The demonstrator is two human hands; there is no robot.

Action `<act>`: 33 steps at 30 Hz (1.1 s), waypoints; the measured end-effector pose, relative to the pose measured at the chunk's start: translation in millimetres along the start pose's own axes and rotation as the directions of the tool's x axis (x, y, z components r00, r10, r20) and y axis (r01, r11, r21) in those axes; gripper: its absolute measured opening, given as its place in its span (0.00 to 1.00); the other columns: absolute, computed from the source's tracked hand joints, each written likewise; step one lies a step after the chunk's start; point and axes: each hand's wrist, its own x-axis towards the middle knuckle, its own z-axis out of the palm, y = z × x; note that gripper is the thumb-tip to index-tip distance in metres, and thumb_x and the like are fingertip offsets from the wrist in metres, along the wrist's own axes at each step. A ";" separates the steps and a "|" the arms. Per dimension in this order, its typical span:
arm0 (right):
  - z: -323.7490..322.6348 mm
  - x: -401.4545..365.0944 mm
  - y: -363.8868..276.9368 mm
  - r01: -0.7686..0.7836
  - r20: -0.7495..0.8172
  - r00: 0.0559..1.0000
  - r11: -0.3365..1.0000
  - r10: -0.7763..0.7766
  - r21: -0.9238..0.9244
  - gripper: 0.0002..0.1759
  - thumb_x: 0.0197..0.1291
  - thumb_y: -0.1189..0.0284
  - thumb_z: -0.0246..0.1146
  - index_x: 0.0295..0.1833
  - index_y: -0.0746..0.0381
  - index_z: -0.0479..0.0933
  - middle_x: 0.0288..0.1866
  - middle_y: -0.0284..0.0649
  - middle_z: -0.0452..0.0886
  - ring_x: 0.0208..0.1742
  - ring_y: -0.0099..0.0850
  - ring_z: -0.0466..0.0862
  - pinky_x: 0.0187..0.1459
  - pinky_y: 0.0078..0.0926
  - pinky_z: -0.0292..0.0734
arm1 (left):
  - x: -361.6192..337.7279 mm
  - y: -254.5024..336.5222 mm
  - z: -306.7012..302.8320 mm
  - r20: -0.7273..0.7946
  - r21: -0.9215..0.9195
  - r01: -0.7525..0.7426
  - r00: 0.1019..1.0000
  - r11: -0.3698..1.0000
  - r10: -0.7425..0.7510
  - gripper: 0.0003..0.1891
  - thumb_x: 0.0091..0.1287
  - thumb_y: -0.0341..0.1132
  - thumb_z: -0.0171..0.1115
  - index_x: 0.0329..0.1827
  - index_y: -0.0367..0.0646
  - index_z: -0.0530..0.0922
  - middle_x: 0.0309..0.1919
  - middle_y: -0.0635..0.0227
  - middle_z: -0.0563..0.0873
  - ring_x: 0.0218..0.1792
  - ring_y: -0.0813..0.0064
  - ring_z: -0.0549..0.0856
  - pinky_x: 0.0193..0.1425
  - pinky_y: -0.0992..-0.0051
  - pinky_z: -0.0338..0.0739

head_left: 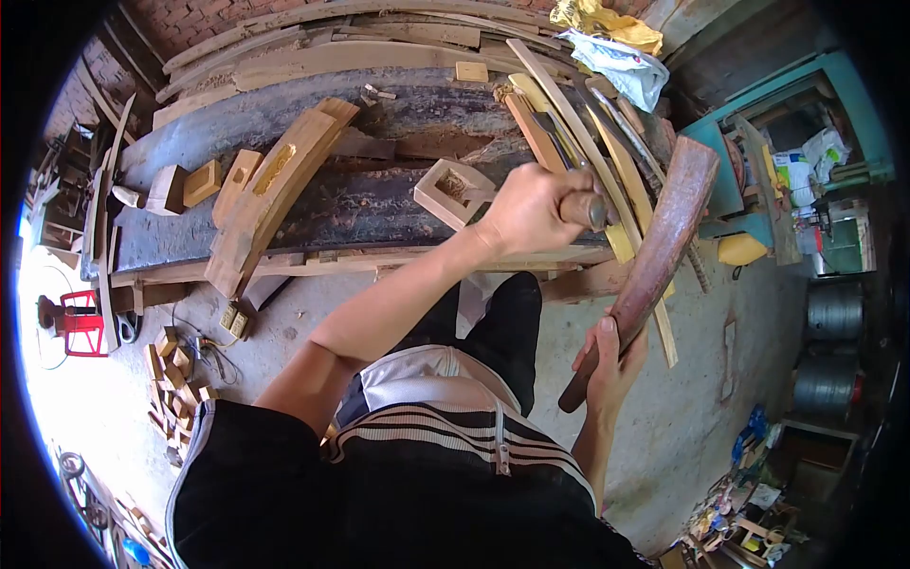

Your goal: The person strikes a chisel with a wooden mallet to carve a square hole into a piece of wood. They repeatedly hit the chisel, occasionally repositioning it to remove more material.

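Note:
My left hand (538, 211) is a fist over the bench, wrapped round a round wooden handle (582, 210) whose end points toward the camera. Whatever the handle belongs to is largely hidden behind my fingers; a dark metal strip lies just beyond them. Lower right, my right hand (616, 368) grips the narrow end of a long, dark reddish-brown wooden club (668, 228), its thick end raised up and to the right. Left of my left hand is a pale wooden block (453, 192) with a square hollow holding shavings.
A long dark slab bench (379, 216) spans the view. On its left lie a mortised beam (281, 180) and small blocks (202, 183). Strips of wood (578, 123) lean at its right. Offcuts (176, 379) and a red stool (81, 322) stand on the floor at left.

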 end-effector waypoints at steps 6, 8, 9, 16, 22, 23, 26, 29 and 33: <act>2.0 -1.2 1.1 -0.047 -0.017 0.999 0.999 0.047 0.015 0.18 0.72 0.62 0.60 0.54 0.66 0.71 0.23 0.35 0.71 0.16 0.22 0.70 0.18 0.22 0.67 | -6.4 1.7 7.1 0.041 0.037 -0.042 0.998 0.998 0.041 0.06 0.54 0.30 0.69 0.31 0.41 0.80 0.20 0.53 0.81 0.25 0.49 0.85 0.29 0.61 0.79; 1.6 0.8 -2.8 -0.037 0.004 0.999 0.999 0.037 0.004 0.18 0.72 0.62 0.60 0.54 0.66 0.71 0.23 0.35 0.71 0.16 0.23 0.70 0.18 0.22 0.67 | -7.3 2.0 7.5 0.044 0.057 -0.073 0.997 0.996 0.071 0.07 0.54 0.31 0.69 0.31 0.42 0.79 0.20 0.54 0.80 0.25 0.49 0.85 0.30 0.60 0.79; -0.9 2.4 -4.5 -0.038 0.006 0.999 0.999 0.038 0.004 0.18 0.72 0.62 0.60 0.54 0.66 0.71 0.23 0.35 0.71 0.16 0.23 0.70 0.18 0.22 0.67 | -8.2 1.4 8.0 0.043 0.059 -0.072 0.997 0.996 0.069 0.07 0.54 0.31 0.69 0.31 0.42 0.79 0.20 0.54 0.80 0.25 0.49 0.85 0.30 0.60 0.79; 7.0 13.5 -29.9 0.370 -0.159 0.927 0.900 -0.340 0.230 0.26 0.67 0.57 0.62 0.54 0.71 0.69 0.26 0.38 0.75 0.18 0.26 0.75 0.25 0.25 0.73 | -12.8 3.4 4.2 0.095 0.091 -0.079 0.993 0.993 0.070 0.09 0.51 0.33 0.70 0.32 0.44 0.78 0.20 0.56 0.81 0.26 0.50 0.85 0.30 0.59 0.79; 0.7 11.5 0.4 0.222 0.056 0.975 0.965 -0.216 -0.142 0.21 0.73 0.59 0.53 0.54 0.69 0.70 0.25 0.37 0.73 0.17 0.26 0.72 0.22 0.25 0.70 | -13.6 -6.9 2.7 0.116 0.133 -0.060 0.992 0.989 0.044 0.07 0.51 0.32 0.68 0.32 0.45 0.78 0.20 0.55 0.80 0.26 0.48 0.83 0.30 0.58 0.78; 1.6 10.0 -5.3 0.142 0.026 0.990 0.989 -0.141 -0.037 0.19 0.74 0.61 0.53 0.53 0.69 0.70 0.25 0.37 0.73 0.17 0.26 0.72 0.22 0.25 0.70 | -15.1 -5.2 1.7 0.117 0.122 -0.066 0.992 0.990 0.051 0.07 0.52 0.31 0.67 0.31 0.44 0.78 0.21 0.54 0.80 0.26 0.47 0.83 0.30 0.58 0.78; 3.8 6.7 -13.0 0.259 -0.065 0.966 0.952 -0.252 0.164 0.11 0.62 0.70 0.59 0.45 0.67 0.74 0.27 0.37 0.76 0.21 0.25 0.76 0.29 0.25 0.71 | -11.3 0.6 0.1 0.133 0.100 -0.004 0.991 0.995 -0.009 0.16 0.46 0.35 0.67 0.41 0.49 0.85 0.27 0.52 0.86 0.33 0.48 0.86 0.38 0.57 0.83; -7.8 8.7 6.8 0.414 0.172 0.902 0.906 -0.396 -0.090 0.11 0.61 0.69 0.59 0.44 0.66 0.75 0.29 0.38 0.78 0.26 0.26 0.76 0.32 0.24 0.71 | -7.7 -0.4 0.5 0.158 0.100 0.026 0.987 0.995 -0.041 0.16 0.46 0.35 0.67 0.41 0.50 0.85 0.27 0.53 0.86 0.33 0.48 0.86 0.39 0.56 0.83; -3.2 -3.3 9.1 0.111 0.087 0.992 0.965 -0.092 -0.239 0.19 0.62 0.65 0.64 0.52 0.68 0.74 0.33 0.41 0.82 0.28 0.29 0.78 0.38 0.28 0.76 | -9.3 -1.3 -1.0 0.063 0.054 -0.028 0.998 0.998 0.025 0.06 0.53 0.28 0.66 0.28 0.41 0.76 0.21 0.52 0.76 0.26 0.44 0.78 0.29 0.60 0.75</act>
